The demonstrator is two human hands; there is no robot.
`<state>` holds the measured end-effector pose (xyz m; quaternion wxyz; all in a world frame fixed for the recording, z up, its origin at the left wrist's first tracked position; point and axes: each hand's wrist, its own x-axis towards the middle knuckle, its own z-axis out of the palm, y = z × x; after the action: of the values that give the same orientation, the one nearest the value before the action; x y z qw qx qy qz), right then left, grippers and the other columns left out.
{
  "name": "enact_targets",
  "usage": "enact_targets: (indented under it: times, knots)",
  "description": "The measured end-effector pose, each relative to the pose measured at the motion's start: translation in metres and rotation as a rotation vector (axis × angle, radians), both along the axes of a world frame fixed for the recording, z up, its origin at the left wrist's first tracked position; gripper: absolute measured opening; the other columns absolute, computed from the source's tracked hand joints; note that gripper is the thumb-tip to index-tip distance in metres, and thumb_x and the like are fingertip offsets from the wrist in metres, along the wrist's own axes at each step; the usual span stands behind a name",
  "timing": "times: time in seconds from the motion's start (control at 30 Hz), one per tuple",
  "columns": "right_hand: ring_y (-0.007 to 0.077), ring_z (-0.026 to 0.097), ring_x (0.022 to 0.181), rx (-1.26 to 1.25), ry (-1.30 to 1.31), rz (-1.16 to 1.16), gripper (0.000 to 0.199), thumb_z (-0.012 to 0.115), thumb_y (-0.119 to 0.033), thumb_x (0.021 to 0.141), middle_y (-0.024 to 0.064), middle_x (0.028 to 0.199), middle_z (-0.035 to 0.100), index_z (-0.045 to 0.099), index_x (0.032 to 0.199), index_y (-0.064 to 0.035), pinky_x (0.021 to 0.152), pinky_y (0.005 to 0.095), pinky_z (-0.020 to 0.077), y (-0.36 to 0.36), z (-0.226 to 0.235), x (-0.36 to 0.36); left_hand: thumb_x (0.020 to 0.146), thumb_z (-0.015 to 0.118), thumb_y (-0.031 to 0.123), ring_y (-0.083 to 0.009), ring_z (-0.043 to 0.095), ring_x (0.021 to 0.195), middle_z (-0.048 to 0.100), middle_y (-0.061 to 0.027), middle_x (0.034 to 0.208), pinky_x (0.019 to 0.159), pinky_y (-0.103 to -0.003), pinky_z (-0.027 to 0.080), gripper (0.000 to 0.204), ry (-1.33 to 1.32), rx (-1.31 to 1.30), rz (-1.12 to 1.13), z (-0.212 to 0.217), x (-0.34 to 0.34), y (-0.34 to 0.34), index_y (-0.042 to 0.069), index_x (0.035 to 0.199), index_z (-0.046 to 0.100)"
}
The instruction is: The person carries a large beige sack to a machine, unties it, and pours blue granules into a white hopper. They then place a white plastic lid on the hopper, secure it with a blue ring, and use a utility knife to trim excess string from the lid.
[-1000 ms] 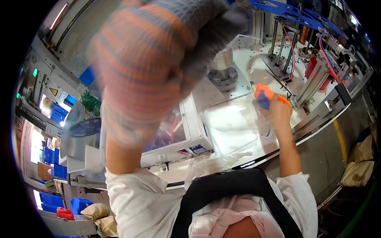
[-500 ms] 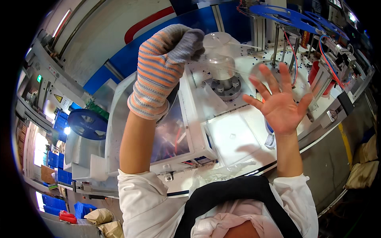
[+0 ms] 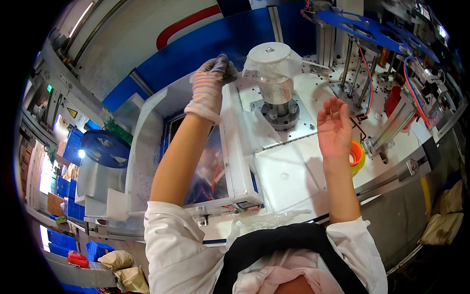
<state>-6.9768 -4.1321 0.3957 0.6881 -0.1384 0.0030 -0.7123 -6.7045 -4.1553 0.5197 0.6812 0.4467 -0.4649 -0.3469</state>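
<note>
My left hand (image 3: 211, 87) wears an orange-and-grey striped knit glove with dark fingertips. Its fingers are closed at the far side of the open white box, left of a clear cylinder (image 3: 275, 89); whatever they pinch is too blurred to name. The cylinder stands upright on a dark round metal hub (image 3: 281, 115) and has a white round top (image 3: 269, 52). Thin see-through film (image 3: 248, 73) hangs around its upper part. My bare right hand (image 3: 335, 128) is held palm up to the right of the cylinder, fingers slightly curled and holding nothing.
A white box-like bin (image 3: 147, 147) with a clear panel stands at the left. Orange and yellow rings (image 3: 359, 156) lie beyond my right wrist. A blue plate on metal posts (image 3: 360, 30) rises at the far right. Crumpled clear plastic (image 3: 267, 221) lies near my apron.
My gloved left hand has moved away from me and lower. The right hand's spread fingers have drawn together and curled. The cylinder's white top and the orange and yellow rings now show plainly.
</note>
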Motion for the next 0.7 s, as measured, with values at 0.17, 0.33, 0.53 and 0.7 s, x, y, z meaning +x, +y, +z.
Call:
enact_targets:
  times: [0.17,0.33,0.53,0.7]
  knots:
    - [0.0157,0.058,0.096,0.015,0.233,-0.062,0.015,0.057,-0.02,0.09,0.0044,0.105,0.063,0.06,0.099,-0.0077,0.077,0.0269,0.0495,0.002,0.02,0.019,0.084,0.066,0.02,-0.0176,0.062,0.068,0.064,-0.0087,0.08,0.067,-0.03,0.056,0.021,0.187,0.196,0.227,-0.026,0.01,-0.056,0.002,0.09,0.059]
    - [0.0197,0.061,0.095,-0.11,0.438,-0.044,0.016,0.056,-0.015,0.09,0.0087,0.105,0.064,0.061,0.101,-0.0045,0.072,0.0274,0.0517,0.027,0.045,0.051,0.085,0.065,0.02,-0.0176,0.061,0.063,0.063,-0.0083,0.079,0.059,-0.029,0.054,0.016,-0.214,0.153,0.284,-0.108,0.109,-0.152,0.005,0.087,0.059]
    - [0.0209,0.062,0.097,-0.26,0.5,0.055,0.02,0.056,-0.012,0.09,0.0108,0.106,0.064,0.063,0.106,-0.0018,0.07,0.0279,0.0525,0.047,0.07,0.07,0.085,0.063,0.019,-0.0161,0.061,0.065,0.063,-0.0082,0.08,0.058,-0.029,0.053,0.014,-0.186,0.028,0.017,-0.123,0.174,-0.199,0.009,0.093,0.059]
    - [0.0214,0.063,0.096,-0.182,0.539,-0.022,0.02,0.056,-0.013,0.09,0.0115,0.105,0.064,0.063,0.105,-0.0018,0.068,0.0271,0.0531,0.034,0.061,0.057,0.086,0.061,0.02,-0.0161,0.062,0.069,0.064,-0.0068,0.083,0.064,-0.027,0.052,0.015,-0.215,0.511,0.115,-0.078,0.046,-0.172,0.007,0.093,0.059]
